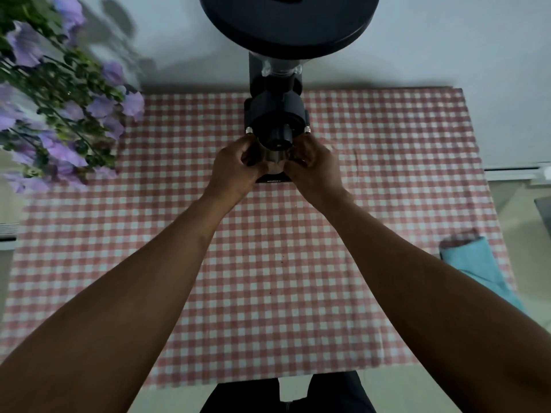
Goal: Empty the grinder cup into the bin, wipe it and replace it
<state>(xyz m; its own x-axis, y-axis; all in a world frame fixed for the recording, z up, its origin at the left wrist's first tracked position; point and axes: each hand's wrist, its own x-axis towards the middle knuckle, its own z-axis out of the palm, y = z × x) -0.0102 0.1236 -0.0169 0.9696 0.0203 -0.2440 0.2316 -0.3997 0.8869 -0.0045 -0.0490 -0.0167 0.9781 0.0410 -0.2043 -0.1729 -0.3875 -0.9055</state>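
Upright grinder cup (275, 162) between hands (275, 171)

No text can be read. A small pale marking is seen on the near edge of the grinder (275, 114) base, too blurred to be made out.

Counter (89, 293) covered by a red-and-white gingham cloth (372, 204), lightly creased, reaching to the pale wall (447, 55) at the far edge. Purple flowers (59, 120) with dark green leaves overhang the cloth's far-left corner and throw soft shadows on the wall. Light blue folded towel (477, 263) lies at the cloth's right edge, partly hanging past it.
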